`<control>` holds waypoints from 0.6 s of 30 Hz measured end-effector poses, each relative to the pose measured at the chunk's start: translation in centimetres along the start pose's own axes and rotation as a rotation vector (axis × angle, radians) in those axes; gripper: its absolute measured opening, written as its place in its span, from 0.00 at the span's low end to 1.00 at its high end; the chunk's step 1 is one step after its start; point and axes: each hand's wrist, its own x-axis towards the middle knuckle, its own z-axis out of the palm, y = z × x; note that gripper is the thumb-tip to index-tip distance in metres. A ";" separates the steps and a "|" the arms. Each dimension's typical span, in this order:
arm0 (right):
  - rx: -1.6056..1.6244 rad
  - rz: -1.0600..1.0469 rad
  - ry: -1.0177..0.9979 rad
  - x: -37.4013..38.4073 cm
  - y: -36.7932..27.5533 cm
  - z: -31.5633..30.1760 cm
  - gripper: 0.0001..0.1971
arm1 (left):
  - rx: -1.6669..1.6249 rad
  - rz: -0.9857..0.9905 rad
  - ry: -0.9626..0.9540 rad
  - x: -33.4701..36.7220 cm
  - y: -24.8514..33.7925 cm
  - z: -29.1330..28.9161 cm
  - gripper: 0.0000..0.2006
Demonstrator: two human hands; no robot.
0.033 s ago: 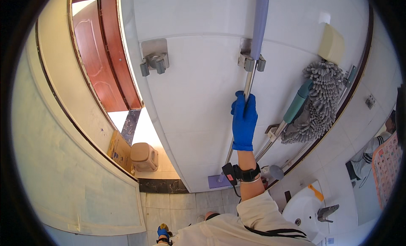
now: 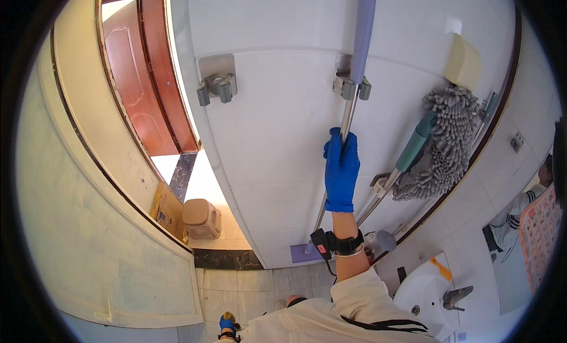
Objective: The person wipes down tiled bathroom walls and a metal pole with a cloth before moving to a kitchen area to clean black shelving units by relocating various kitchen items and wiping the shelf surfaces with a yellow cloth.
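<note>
The right hand (image 2: 341, 170), in a blue glove, grips the mop (image 2: 349, 110) with its fingers wrapped round the bare steel just below a wall clip (image 2: 342, 85). The mop stands along the white wall (image 2: 271, 124), right of the room's doorway: its handle (image 2: 362, 36) is a smooth, matte lilac sleeve, running up out of view and ending level with the clip's grey rollers. Below that sleeve the pole is thin, shiny steel, with a bright streak down its length (it seems to bend at the hand, though the lens curves straight edges). Its head (image 2: 305, 253), a flat lilac slab, lies low by the foot of the wall, partly hidden behind the wristband (image 2: 345, 244). The left hand (image 2: 227, 323), also gloved in blue, is down at the lower edge, well apart from the mop, with a yellow-brown thing (image 2: 229, 314) at its fingers; it is too small there to tell whether they close on it. A second clip (image 2: 216, 80) is fixed to the wall on the left, its rollers bare. To the right hangs a shaggy grey duster (image 2: 452, 136), beside a green grip (image 2: 416, 142); below them is the sink (image 2: 404, 297) with its tap (image 2: 457, 297).
</note>
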 end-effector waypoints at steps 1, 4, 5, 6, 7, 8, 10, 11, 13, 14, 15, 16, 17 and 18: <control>-0.091 -0.063 0.039 -0.3 -0.5 -0.3 0.09 | -0.088 -0.050 0.037 0.3 -0.1 0.0 0.14; -0.205 -0.190 0.105 -1.2 -2.2 -0.4 0.11 | -0.338 -0.028 0.071 1.1 -1.6 -1.1 0.15; -0.253 -0.262 0.147 -1.2 -2.6 -0.8 0.13 | -0.412 0.003 0.051 1.0 -1.8 -0.9 0.15; -0.248 -0.258 0.144 -1.7 -3.1 -1.1 0.13 | -0.341 -0.029 0.072 0.9 -2.0 -1.6 0.15; -0.203 -0.279 0.131 -2.3 -4.0 -1.4 0.13 | -0.272 -0.061 0.091 0.7 -2.1 -2.5 0.15; -0.185 -0.313 0.124 -2.7 -4.6 -2.3 0.13 | -0.195 -0.102 0.079 0.1 -1.6 -1.7 0.15; -0.201 -0.379 0.074 -2.9 -6.5 -3.9 0.13 | -0.118 -0.069 0.017 -1.0 -0.9 -1.6 0.10; -0.179 -0.428 -0.201 -3.1 -8.5 -4.9 0.10 | -0.081 -0.051 -0.017 -1.5 -0.5 -1.5 0.08; -0.219 -0.669 -0.517 -3.4 -12.6 -5.8 0.06 | -0.046 -0.049 -0.035 -1.6 0.0 -1.8 0.07; -0.274 -0.858 -0.565 -3.9 -14.2 -5.4 0.05 | -0.041 -0.047 -0.022 -1.4 -0.4 -2.7 0.07; -0.232 -0.804 -0.653 -5.0 -15.6 -5.7 0.05 | -0.028 -0.047 -0.022 -1.2 -0.7 -2.9 0.07; -0.229 -0.762 -0.724 -5.5 -18.0 -7.1 0.06 | -0.005 -0.035 -0.066 -0.7 -0.1 -1.3 0.07; -0.208 -0.765 -0.787 -5.7 -19.7 -7.4 0.06 | 0.001 -0.034 -0.068 -0.3 -0.5 -1.6 0.07; -0.085 -0.520 -0.655 -7.3 -20.8 -7.0 0.06 | 0.012 -0.028 -0.065 -0.2 -0.9 -2.2 0.07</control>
